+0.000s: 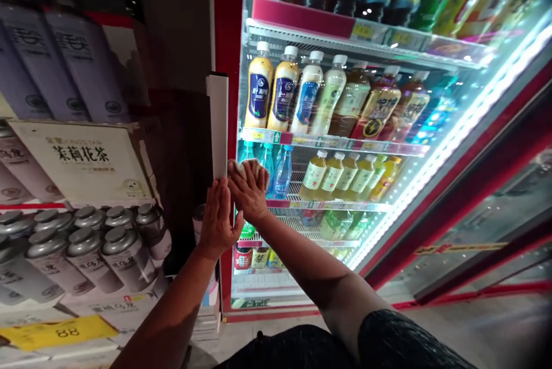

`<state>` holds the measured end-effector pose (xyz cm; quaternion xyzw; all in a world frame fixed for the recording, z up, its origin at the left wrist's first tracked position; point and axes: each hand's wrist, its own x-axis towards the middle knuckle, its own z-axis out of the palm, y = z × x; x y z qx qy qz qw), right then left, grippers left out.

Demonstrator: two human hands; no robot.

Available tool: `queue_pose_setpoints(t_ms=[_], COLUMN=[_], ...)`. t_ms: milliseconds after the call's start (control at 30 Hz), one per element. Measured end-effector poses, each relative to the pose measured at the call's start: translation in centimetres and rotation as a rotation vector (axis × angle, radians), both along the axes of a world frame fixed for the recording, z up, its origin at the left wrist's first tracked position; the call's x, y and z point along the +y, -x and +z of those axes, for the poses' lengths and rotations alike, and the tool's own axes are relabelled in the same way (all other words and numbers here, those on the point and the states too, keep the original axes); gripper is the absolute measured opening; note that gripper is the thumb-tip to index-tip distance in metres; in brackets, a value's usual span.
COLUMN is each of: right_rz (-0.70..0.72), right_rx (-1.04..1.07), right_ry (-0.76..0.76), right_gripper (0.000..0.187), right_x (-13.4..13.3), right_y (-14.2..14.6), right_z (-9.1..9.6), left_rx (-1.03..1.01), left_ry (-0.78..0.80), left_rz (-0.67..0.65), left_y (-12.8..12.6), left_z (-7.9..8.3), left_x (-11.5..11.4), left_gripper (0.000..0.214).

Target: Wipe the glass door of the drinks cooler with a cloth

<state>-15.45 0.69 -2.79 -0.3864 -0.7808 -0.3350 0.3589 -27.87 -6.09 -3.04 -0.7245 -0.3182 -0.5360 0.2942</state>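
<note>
My left hand (219,216) lies against the lower part of a long white door handle (219,122) on the red frame of a lit drinks fridge. Its fingers are stretched upward, and nothing shows in it. Just right of it, my right hand (249,192) presses a crumpled pale cloth (260,172) to the glass near the door's edge. The cloth shows around the fingers; its underside is hidden. Behind the glass, close to that hand, stand blue bottles (282,170).
Shelves of bottled drinks (284,90) fill the fridge. To the left are stacked cartons (86,162) and several silver-capped cans (125,251), above a yellow price tag (60,331). A bright light strip (435,156) runs along the fridge's right side.
</note>
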Motion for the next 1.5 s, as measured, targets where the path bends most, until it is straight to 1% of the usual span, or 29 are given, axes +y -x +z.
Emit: queue_pose_setpoints(t_ms=[100, 167, 200, 233, 300, 367, 433, 467, 533, 600, 667, 733, 800, 900, 967, 1033, 1100, 1167, 1233, 1300, 1400, 1500], right_rz=[0.110, 0.125, 0.117, 0.100, 0.039, -0.028, -0.060, -0.053, -0.010, 0.027, 0.031, -0.003, -0.058, -0.126, -0.117, -0.081, -0.047, -0.032, -0.041, -0.075, -0.128, -0.106], right_rx=[-0.100, -0.100, -0.090, -0.070, -0.005, 0.073, 0.112, 0.100, 0.033, -0.023, -0.021, 0.014, 0.060, 0.129, 0.129, 0.087, 0.032, -0.001, 0.004, 0.045, 0.112, 0.078], right_ry=[-0.036, -0.077, -0.098, -0.116, -0.129, -0.117, -0.098, -0.086, -0.063, -0.062, -0.097, -0.116, -0.093, -0.047, -0.062, -0.087, -0.088, -0.078, -0.078, -0.085, -0.095, -0.092], right_gripper=[0.045, 0.043, 0.043, 0.044, 0.047, 0.049, 0.049, 0.049, 0.049, 0.048, 0.045, 0.046, 0.052, 0.058, 0.055, 0.052, 0.051, 0.051, 0.050, 0.049, 0.053, 0.053], right_x=[-0.3, -0.9, -1.1, -1.3, -1.5, -1.2, -0.9, -0.7, -0.7, -1.1, -1.6, -1.8, -1.7, -1.3, -1.1, -1.3, -1.8, -2.2, -2.3, -2.1, -1.6, -1.4], right_y=[-0.5, -1.9, -2.7, -3.5, -4.4, -4.5, -4.2, -4.1, -4.5, -5.9, -7.9, -9.8, -11.0, -11.3, -11.2, -11.6, -12.8, -14.7, -16.5, -17.7, -17.9, -18.0], right_z=[-3.3, -5.2, -5.8, -6.0, -5.7, -5.1, -5.0, -5.3, -6.4, -7.7, -8.6, -8.7, -8.2, -7.2, -7.1, -7.6, -8.3, -8.9, -9.0, -8.6, -8.0, -8.4], left_rx=[-0.006, -0.005, -0.008, -0.013, -0.021, 0.001, 0.037, 0.050, 0.060, 0.065, 0.061, 0.046, 0.021, -0.015, -0.035, -0.058, -0.092, -0.115, -0.121, -0.124, -0.137, -0.156], left_ry=[-0.002, 0.000, -0.005, -0.013, -0.038, -0.042, -0.003, 0.025, 0.092, 0.151, 0.206, 0.247, 0.279, 0.304, 0.311, 0.312, 0.323, 0.334, 0.327, 0.302, 0.274, 0.257], left_rz=[0.052, 0.073, 0.080, 0.082, 0.069, 0.013, -0.045, -0.058, -0.045, -0.015, 0.005, 0.026, 0.073, 0.155, 0.191, 0.214, 0.235, 0.253, 0.270, 0.281, 0.299, 0.323], left_y=[-0.1, -0.1, -0.2, -0.3, -1.0, -1.9, -2.9, -3.3, -3.8, -4.1, -4.2, -4.4, -4.7, -5.5, -6.0, -6.5, -6.7, -6.8, -6.9, -7.1, -7.8, -8.5], left_z=[-0.6, -0.9, -1.1, -1.2, -1.6, -2.2, -2.8, -3.2, -3.7, -4.2, -4.5, -4.7, -4.7, -4.7, -4.8, -5.1, -5.5, -5.9, -6.1, -6.2, -6.3, -6.3], left_x=[-0.1, -0.5, -0.8, -1.1, -1.8, -2.1, -2.0, -1.7, -1.0, -0.2, 0.4, 0.8, 1.1, 1.8, 2.5, 3.4, 4.1, 4.6, 4.8, 5.0, 5.2, 5.4], left_gripper=[0.090, 0.091, 0.091, 0.091, 0.092, 0.092, 0.090, 0.089, 0.087, 0.086, 0.086, 0.087, 0.088, 0.090, 0.090, 0.088, 0.085, 0.082, 0.081, 0.081, 0.085, 0.088])
